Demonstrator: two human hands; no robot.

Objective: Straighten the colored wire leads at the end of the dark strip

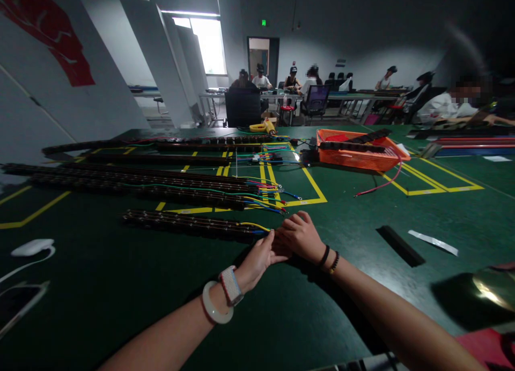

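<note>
A short black cable chain (189, 224) lies nearest me on the green table. A yellow wire (254, 225) and a blue wire (262, 232) leave its right end and run to my fingers. My left hand (257, 257) is closed on these wires, its thumb along the top. Touching it, my right hand (301, 235) is curled over the same spot with bent fingers. The wire ends are hidden between my hands, so what the right fingers grip cannot be made out. Just beyond lie longer black cable chains (161, 186) with coloured wires and ring terminals at their right ends.
An orange basket (354, 159) holds black chain pieces, with a red wire (380, 186) hanging out. Behind the chains lies a yellow heat gun (263, 127). To my right are a black strip (400, 246) and a silvery strip (433, 242). Several people sit at tables farther back.
</note>
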